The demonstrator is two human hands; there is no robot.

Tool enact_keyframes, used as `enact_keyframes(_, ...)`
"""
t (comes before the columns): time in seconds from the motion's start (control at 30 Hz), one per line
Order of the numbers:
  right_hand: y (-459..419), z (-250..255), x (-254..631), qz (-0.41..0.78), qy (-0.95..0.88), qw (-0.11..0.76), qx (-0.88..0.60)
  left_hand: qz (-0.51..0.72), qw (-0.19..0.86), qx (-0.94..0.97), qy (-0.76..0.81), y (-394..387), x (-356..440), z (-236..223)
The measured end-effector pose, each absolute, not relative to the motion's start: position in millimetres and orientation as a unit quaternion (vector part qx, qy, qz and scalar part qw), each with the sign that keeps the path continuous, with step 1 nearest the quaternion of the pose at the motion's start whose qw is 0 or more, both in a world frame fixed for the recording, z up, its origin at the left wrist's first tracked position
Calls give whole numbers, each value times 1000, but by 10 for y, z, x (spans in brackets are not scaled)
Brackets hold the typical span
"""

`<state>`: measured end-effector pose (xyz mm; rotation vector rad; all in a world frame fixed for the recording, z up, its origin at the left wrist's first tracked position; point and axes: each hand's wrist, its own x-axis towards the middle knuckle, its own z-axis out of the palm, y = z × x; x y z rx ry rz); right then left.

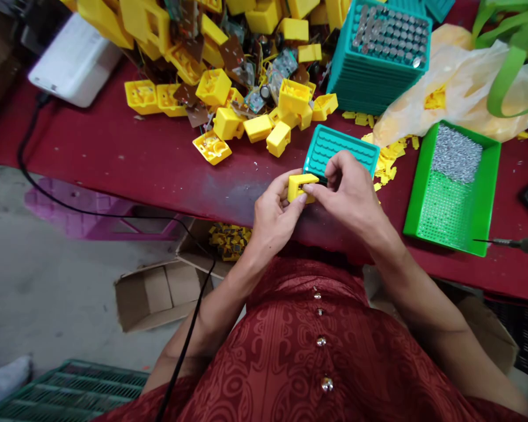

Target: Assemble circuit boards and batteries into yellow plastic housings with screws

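A small yellow plastic housing (295,185) with an opening in its side is held near the front edge of the table. My left hand (273,214) is closed around its left side, the fingers partly hidden behind it. On the other side, the thumb of my right hand (354,190) presses at the opening, with the fingers curled; whether it also pinches a small part cannot be made out. Just beyond the hands lies a teal ridged tray (343,146). Loose yellow flat pieces (389,161) are scattered to the right of that tray.
Yellow housings with wires and circuit boards (246,82) are heaped at the back. A stack of teal trays (361,76) carries round metal parts. At right stand a green bin (449,214) of screws and a screwdriver tip (510,242). A black cable (114,215) hangs across the left.
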<state>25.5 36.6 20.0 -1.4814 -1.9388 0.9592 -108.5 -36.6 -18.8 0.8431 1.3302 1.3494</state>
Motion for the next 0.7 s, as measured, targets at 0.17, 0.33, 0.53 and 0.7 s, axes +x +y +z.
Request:
enact_keyframes(0.17,424,176,266,400,-707,227,-537,543,512,378,547,-379,-1078,-241)
enact_keyframes(0.33,450,98,330,465,-695,229,-498,542,546,369,521,-386,-1101,-304)
enact_keyframes(0.53,382,135,615,500,-647,349,-458,554,646,245,464,-358,-1194,-182)
enact_keyframes(0.7,215,146,719,426,-647,422,-471,538,680,215,449,-311,-1199,-72)
